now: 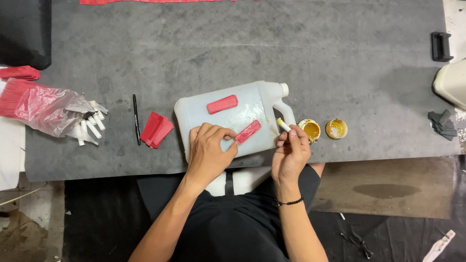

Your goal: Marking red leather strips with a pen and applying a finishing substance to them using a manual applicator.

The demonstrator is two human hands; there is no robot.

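two red strips lie on the jug; our left hand pins the lower strip, our right hand pinches a small brush. yellow glue from the open pot could drip or smear, and the strip may slide.

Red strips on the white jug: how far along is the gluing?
Done, apparently: one smooth red strip lies on the white plastic jug, laid on its side. In hand: the left hand pins a glue-smeared red strip; the right hand holds a white applicator stick beside the open pot of yellow glue. Left: a stack of red strips on the grey mat.
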